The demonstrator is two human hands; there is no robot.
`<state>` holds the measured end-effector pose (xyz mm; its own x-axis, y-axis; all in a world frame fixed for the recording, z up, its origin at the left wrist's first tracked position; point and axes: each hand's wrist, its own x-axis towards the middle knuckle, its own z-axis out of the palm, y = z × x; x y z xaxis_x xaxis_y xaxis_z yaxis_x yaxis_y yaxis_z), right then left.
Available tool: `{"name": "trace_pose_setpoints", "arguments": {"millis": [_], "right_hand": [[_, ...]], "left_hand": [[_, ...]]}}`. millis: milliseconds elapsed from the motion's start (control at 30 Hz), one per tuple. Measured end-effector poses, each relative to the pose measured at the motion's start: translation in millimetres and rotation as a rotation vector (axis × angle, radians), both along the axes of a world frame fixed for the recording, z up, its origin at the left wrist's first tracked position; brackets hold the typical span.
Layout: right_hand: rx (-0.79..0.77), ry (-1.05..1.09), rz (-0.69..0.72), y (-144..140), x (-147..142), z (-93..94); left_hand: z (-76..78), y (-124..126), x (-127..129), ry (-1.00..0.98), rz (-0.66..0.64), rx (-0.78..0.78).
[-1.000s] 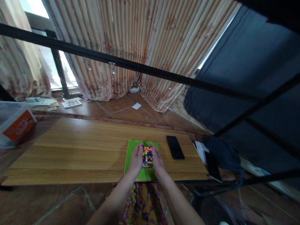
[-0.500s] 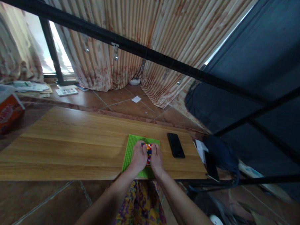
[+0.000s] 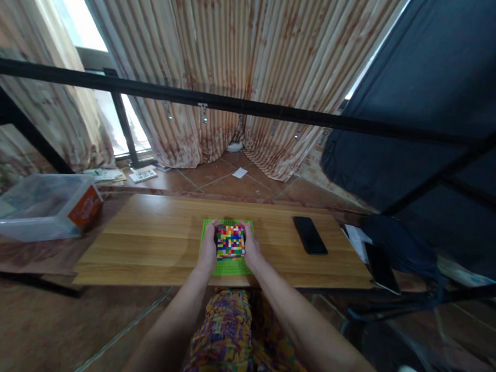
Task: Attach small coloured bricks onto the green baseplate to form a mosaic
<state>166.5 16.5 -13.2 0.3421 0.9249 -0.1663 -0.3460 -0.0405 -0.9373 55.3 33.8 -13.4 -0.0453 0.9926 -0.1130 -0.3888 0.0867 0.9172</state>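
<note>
A block of small multicoloured bricks stands on a green studded baseplate near the front edge of a low wooden table. My left hand presses against the block's left side. My right hand presses against its right side. Both hands clasp the block between them, fingers curled round its edges. My forearms reach in from the bottom of the view over patterned cloth on my lap.
A black phone lies on the table to the right. A second dark phone and papers sit past the right end. A clear plastic bin with an orange box stands at left. A black metal bar crosses in front of curtains.
The camera has swung, so the table now sits more centred. My hands, which covered the block's top half a second ago, now grip its two sides and its coloured top shows.
</note>
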Motion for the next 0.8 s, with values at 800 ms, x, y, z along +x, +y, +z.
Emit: {"name": "trace_pose_setpoints", "arguments": {"millis": [800], "right_hand": [[0.068,-0.311,0.052,-33.4,3.7,-3.5]], "left_hand": [[7.1,-36.8,-10.0,0.274,-0.176,0.17]]}}
